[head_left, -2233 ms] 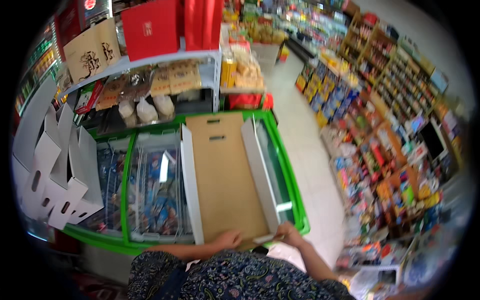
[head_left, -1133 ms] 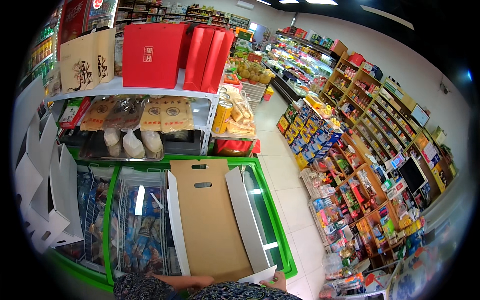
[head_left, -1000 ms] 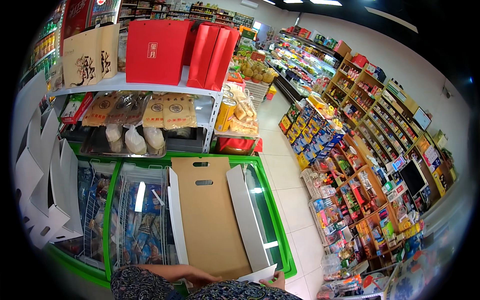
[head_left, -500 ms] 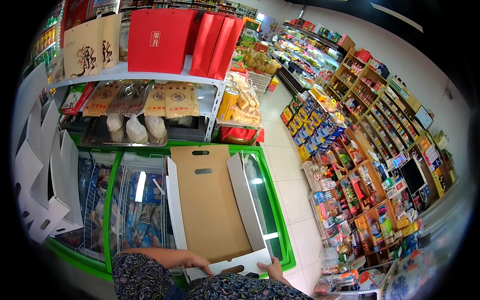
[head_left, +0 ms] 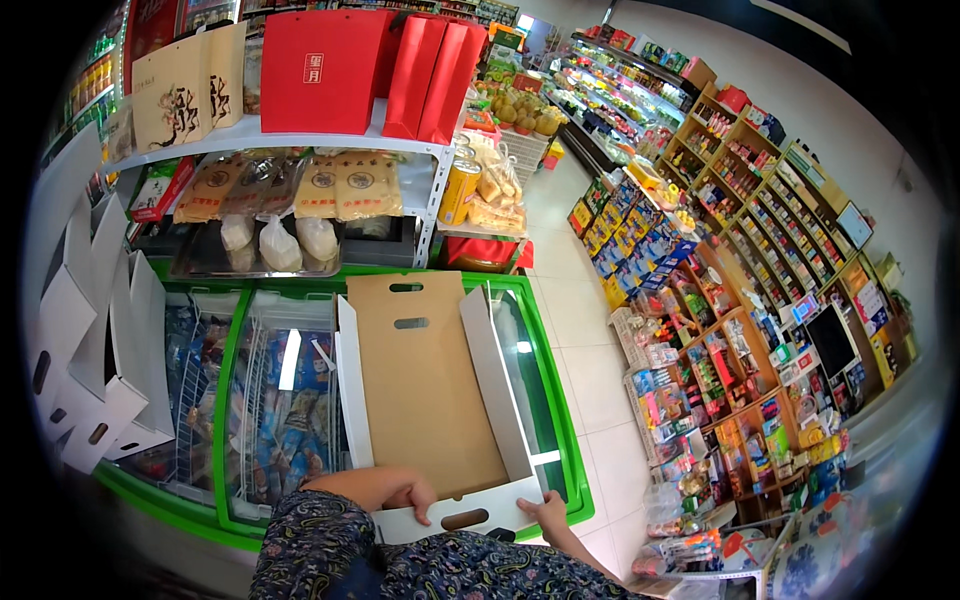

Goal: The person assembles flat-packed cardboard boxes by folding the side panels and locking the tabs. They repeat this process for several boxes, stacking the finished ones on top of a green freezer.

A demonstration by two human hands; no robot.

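Note:
An unlidded cardboard box (head_left: 430, 390), brown inside and white outside, lies on a glass-topped chest freezer (head_left: 222, 400) with green trim. Its far brown flap, with two slots, lies extended; both white long sides stand up. My left hand (head_left: 408, 493) is closed, fingers curled over the left part of the near white panel (head_left: 500, 513), which has an oval hand slot. At that panel's right end, my right hand (head_left: 546, 514) pinches the corner, thumb raised along the edge. Both forearms are in dark patterned sleeves.
White folded cartons (head_left: 85, 370) lean on the freezer's left side. Behind it, a metal shelf (head_left: 290, 143) bears red gift bags (head_left: 322, 75), beige bags and packaged food. A tiled aisle (head_left: 580, 370) runs along the right, past stocked display shelves (head_left: 740, 350).
My left hand has shifted up the near panel, its fingers now curling over the top edge. My right hand still holds the right corner. The view has tilted slightly.

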